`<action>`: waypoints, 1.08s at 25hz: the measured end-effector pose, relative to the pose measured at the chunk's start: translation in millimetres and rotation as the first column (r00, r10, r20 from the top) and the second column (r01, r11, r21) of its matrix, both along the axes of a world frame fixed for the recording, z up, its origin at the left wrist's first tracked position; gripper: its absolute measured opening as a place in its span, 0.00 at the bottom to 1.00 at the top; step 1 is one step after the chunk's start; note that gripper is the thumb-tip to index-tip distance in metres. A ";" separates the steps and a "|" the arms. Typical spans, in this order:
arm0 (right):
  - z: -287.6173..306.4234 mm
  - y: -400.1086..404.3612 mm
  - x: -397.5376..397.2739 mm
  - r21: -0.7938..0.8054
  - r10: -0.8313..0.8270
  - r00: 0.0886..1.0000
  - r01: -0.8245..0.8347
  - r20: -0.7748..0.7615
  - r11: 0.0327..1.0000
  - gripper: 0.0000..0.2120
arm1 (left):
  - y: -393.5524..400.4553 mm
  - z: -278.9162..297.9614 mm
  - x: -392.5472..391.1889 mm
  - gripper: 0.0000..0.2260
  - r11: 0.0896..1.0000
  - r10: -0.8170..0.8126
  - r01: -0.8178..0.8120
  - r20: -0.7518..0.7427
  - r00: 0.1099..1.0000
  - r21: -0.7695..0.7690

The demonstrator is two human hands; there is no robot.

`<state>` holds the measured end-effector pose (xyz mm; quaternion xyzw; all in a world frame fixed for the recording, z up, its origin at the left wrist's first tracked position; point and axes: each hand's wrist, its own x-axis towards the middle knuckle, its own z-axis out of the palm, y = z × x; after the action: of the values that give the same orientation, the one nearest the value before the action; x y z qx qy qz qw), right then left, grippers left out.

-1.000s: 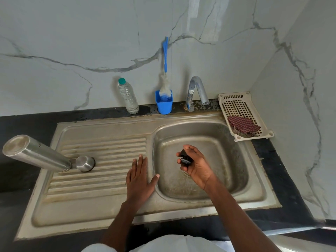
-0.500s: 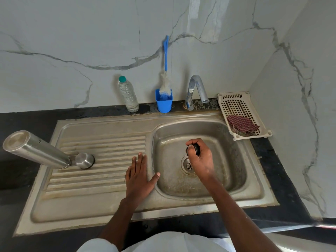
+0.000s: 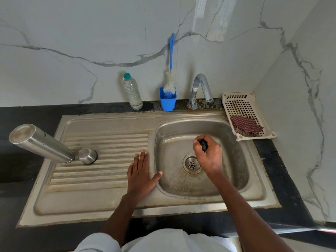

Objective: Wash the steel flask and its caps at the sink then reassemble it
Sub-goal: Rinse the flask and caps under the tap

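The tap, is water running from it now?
No, the tap shows no stream, and the basin below looks dry.

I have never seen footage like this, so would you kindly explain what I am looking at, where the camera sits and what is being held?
There is no machine: a camera worn on a person's head looks down at their bare hands over a steel sink. The left hand rests flat on the ribbed draining board. The right hand grips a small black cap above the basin. On the draining board a steel flask stands upside down beside a steel cap. Behind the sink are a water bottle, a blue cup holding a brush, and a tap; a basket holds a cloth.
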<state>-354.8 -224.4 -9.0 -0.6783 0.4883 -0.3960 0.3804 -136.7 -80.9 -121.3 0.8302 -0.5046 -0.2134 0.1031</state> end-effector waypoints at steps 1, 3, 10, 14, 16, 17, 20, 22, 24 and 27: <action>2.0 -3.9 -2.4 -0.066 0.012 0.999 -0.015 -0.040 0.998 0.05 | 0.1 -0.5 0.5 0.45 1.000 -0.001 0.001 0.000 1.000 0.000; 14.4 -15.5 -5.4 -0.292 0.041 0.981 -0.097 -0.190 0.951 0.08 | 0.3 -1.7 1.1 0.45 1.000 -0.003 0.003 0.001 1.000 -0.001; 61.6 -63.5 -2.6 -0.612 0.176 0.669 -0.736 -0.722 0.290 0.07 | 1.7 -0.9 0.9 0.46 1.000 -0.014 0.014 0.008 1.000 -0.002; 83.5 -97.4 -8.6 -0.670 0.029 0.699 -0.695 -0.714 0.260 0.08 | 0.8 -1.0 2.0 0.46 1.000 -0.026 0.026 -0.006 1.000 0.010; 86.8 -99.9 -7.5 -0.613 0.017 0.624 -0.772 -0.781 0.169 0.08 | 1.2 -0.7 2.7 0.47 1.000 -0.027 0.027 -0.007 1.000 0.012; 87.1 -99.9 -7.8 -0.586 0.012 0.593 -0.799 -0.805 0.136 0.09 | 0.8 -0.7 2.9 0.47 1.000 -0.028 0.028 -0.004 1.000 0.013; 89.8 -102.2 -8.9 -0.571 0.012 0.582 -0.802 -0.813 0.175 0.10 | -0.5 -0.8 3.1 0.46 1.000 -0.020 0.020 -0.015 1.000 0.020; 86.6 -103.1 -8.9 -0.550 0.009 0.561 -0.813 -0.828 0.191 0.11 | -0.2 0.4 2.8 0.46 1.000 -0.020 0.021 -0.014 1.000 0.022; 79.4 -99.5 -7.3 -0.562 0.008 0.583 -0.787 -0.812 0.255 0.10 | -0.8 0.5 3.4 0.45 1.000 -0.015 0.016 -0.024 1.000 0.027; 69.3 -95.0 -5.9 -0.490 0.033 0.522 -0.818 -0.852 0.301 0.10 | -0.4 1.6 4.6 0.45 0.999 -0.016 0.017 -0.041 0.999 0.035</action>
<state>-360.6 -319.3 60.2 -0.9735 0.0874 -0.1535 -0.1451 -132.1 -81.4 -119.8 0.8231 -0.5054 -0.2401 0.0971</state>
